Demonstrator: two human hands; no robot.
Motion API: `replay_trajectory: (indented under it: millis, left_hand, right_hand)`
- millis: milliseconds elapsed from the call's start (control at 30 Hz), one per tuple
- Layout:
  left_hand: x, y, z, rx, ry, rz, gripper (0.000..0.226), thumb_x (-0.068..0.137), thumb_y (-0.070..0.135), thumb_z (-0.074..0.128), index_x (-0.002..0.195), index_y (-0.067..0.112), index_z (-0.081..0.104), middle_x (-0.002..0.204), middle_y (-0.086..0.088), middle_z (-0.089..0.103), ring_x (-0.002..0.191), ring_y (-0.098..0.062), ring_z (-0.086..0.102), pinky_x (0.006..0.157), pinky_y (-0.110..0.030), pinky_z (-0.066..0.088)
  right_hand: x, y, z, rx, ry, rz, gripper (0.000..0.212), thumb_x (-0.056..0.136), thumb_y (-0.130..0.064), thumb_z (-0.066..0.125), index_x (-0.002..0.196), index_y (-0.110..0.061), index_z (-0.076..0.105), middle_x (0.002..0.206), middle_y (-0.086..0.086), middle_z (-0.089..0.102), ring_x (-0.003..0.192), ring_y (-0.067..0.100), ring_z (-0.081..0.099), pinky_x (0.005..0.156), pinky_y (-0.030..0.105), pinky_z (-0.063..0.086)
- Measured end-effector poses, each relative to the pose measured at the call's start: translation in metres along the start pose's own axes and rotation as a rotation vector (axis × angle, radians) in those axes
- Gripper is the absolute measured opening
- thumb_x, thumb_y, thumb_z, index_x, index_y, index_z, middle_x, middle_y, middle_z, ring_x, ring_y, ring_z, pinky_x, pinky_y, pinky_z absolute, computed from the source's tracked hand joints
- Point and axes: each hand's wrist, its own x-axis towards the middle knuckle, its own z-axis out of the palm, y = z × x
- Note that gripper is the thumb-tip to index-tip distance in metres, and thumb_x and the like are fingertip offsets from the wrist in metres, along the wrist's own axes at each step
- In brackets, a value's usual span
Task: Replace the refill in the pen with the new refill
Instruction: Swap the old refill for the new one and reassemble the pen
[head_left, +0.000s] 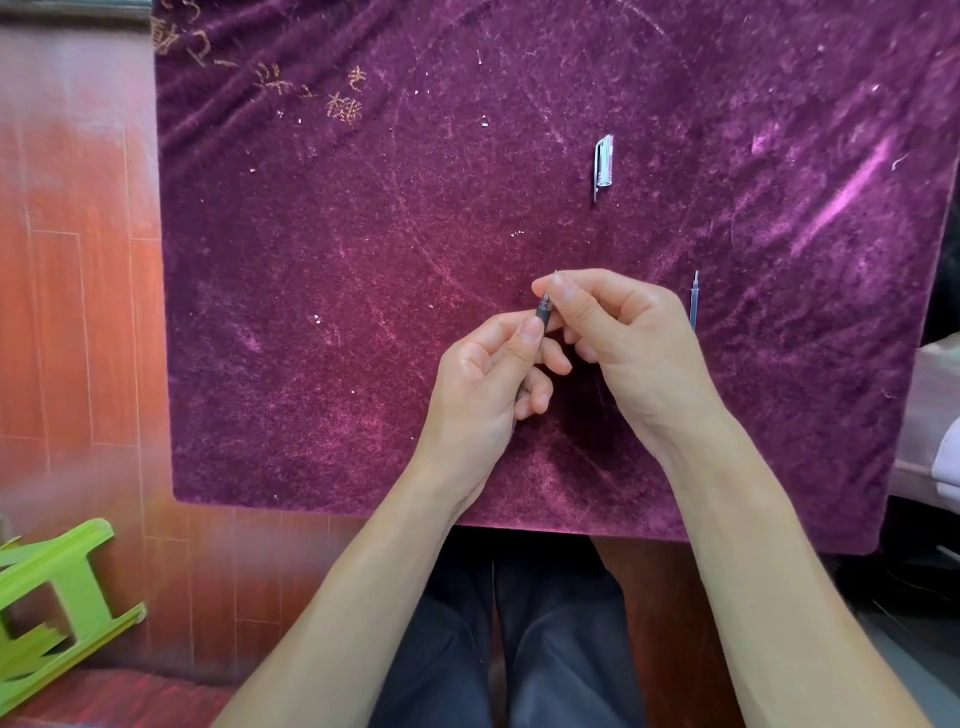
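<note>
Both hands, left hand (485, 371) and right hand (618, 332), grip the pen (544, 312).

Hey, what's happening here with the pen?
A person sits at a purple cloth and works on a pen with bare hands. The left hand grips the barrel, while the right hand pinches the tip end, apparently unscrewing it or drawing the refill out. The pen's cap lies off on the cloth farther away. A spare refill lies on the cloth just right of the right hand, not yet picked up.
</note>
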Motion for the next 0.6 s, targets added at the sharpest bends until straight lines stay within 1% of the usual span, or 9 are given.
replay_trajectory:
  millis: [67, 133, 233, 300, 400, 467, 600]
  left_hand:
    - [0.0002, -0.0002, 0.0003, -0.005, -0.008, -0.004, 0.024, 0.108, 0.025, 0.05, 0.105, 0.014, 0.071, 0.081, 0.002, 0.068, 0.051, -0.005, 0.048, 0.057, -0.021, 0.038]
    - [0.0005, 0.0007, 0.0007, -0.076, -0.053, -0.014, 0.027, 0.11, 0.024, 0.047, 0.106, 0.01, 0.07, 0.078, 0.004, 0.068, 0.048, -0.003, 0.044, 0.053, -0.017, 0.037]
    - [0.0009, 0.0038, -0.0018, -0.224, -0.14, -0.048, 0.032, 0.111, 0.022, 0.044, 0.116, 0.004, 0.07, 0.077, 0.003, 0.066, 0.046, 0.0, 0.038, 0.048, -0.015, 0.034]
    - [0.0012, 0.0043, -0.0041, -0.22, -0.151, -0.065, 0.034, 0.111, 0.022, 0.045, 0.123, 0.001, 0.069, 0.075, 0.004, 0.063, 0.046, 0.001, 0.035, 0.046, -0.014, 0.032]
    - [0.0015, 0.0035, -0.0046, -0.162, -0.104, -0.053, 0.035, 0.109, 0.022, 0.048, 0.123, -0.004, 0.067, 0.072, 0.004, 0.061, 0.044, 0.0, 0.034, 0.044, -0.015, 0.029]
    - [0.002, 0.0033, -0.0034, -0.126, -0.054, -0.026, 0.033, 0.109, 0.021, 0.051, 0.122, -0.003, 0.069, 0.072, 0.002, 0.061, 0.044, -0.001, 0.034, 0.043, -0.016, 0.028]
    - [0.0009, 0.0017, 0.0021, -0.059, 0.04, 0.032, 0.029, 0.108, 0.019, 0.052, 0.115, -0.002, 0.071, 0.072, -0.001, 0.062, 0.043, -0.003, 0.035, 0.043, -0.018, 0.028]
  right_hand:
    - [0.0001, 0.0013, 0.0003, 0.016, 0.014, -0.001, 0.014, 0.103, -0.025, 0.071, 0.099, -0.022, 0.083, 0.077, -0.012, 0.071, 0.067, -0.006, 0.061, 0.067, 0.01, 0.048]
    - [-0.0006, 0.0011, -0.0012, 0.073, -0.043, 0.025, 0.016, 0.104, -0.028, 0.069, 0.101, -0.027, 0.084, 0.078, -0.01, 0.07, 0.068, -0.001, 0.057, 0.067, 0.017, 0.046]
    - [-0.001, 0.001, -0.0058, 0.224, -0.172, 0.074, 0.02, 0.099, -0.034, 0.069, 0.109, -0.028, 0.085, 0.081, -0.006, 0.071, 0.071, 0.006, 0.052, 0.069, 0.024, 0.042]
    - [-0.0004, 0.0022, -0.0083, 0.25, -0.188, 0.082, 0.019, 0.1, -0.032, 0.069, 0.108, -0.027, 0.086, 0.081, -0.007, 0.072, 0.072, 0.007, 0.049, 0.068, 0.022, 0.041]
    - [-0.0009, 0.0029, -0.0085, 0.237, -0.15, 0.075, 0.018, 0.096, -0.033, 0.071, 0.103, -0.026, 0.086, 0.08, -0.006, 0.073, 0.072, 0.01, 0.044, 0.065, 0.02, 0.039]
    - [-0.002, 0.0029, -0.0061, 0.229, -0.1, 0.066, 0.016, 0.096, -0.031, 0.072, 0.101, -0.025, 0.086, 0.082, -0.007, 0.072, 0.07, 0.008, 0.046, 0.063, 0.019, 0.038]
    - [-0.0024, 0.0031, -0.0021, 0.228, -0.042, 0.052, 0.015, 0.101, -0.021, 0.071, 0.102, -0.022, 0.086, 0.081, -0.007, 0.069, 0.067, 0.007, 0.046, 0.063, 0.025, 0.036]
